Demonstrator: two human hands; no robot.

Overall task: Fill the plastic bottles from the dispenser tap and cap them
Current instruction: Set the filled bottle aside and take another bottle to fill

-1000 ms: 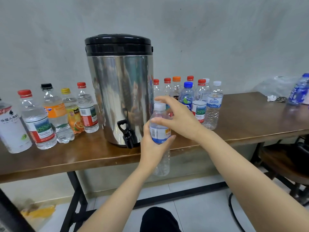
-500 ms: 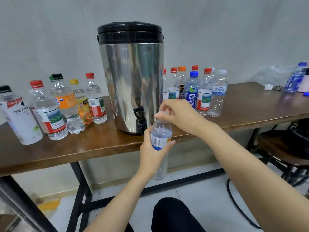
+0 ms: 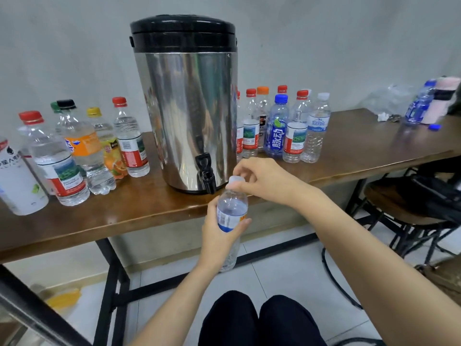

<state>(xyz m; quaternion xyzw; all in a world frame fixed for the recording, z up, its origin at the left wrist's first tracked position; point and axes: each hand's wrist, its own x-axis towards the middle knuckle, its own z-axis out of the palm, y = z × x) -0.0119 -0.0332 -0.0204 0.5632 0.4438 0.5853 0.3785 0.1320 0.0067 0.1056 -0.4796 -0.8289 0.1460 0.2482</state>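
A steel dispenser (image 3: 189,108) with a black lid stands on the brown table (image 3: 139,213); its black tap (image 3: 206,173) juts over the front edge. My left hand (image 3: 219,236) grips a clear plastic bottle (image 3: 232,208) with a blue-and-white label, upright, just in front of the table edge and right of the tap. My right hand (image 3: 264,178) pinches the bottle's white cap (image 3: 235,180) on the neck. The bottle's lower part is hidden behind my left hand.
Several capped bottles (image 3: 82,151) stand left of the dispenser, several more (image 3: 282,126) to its right. At the far right of the table are a blue bottle (image 3: 419,106), a loose blue cap (image 3: 435,126) and a plastic bag (image 3: 386,98). A stool (image 3: 404,208) stands right.
The held bottle has dropped from in front of the dispenser to below and right of the tap. My right hand stays on the cap, its fingers turned around it. The view has tilted and moved.
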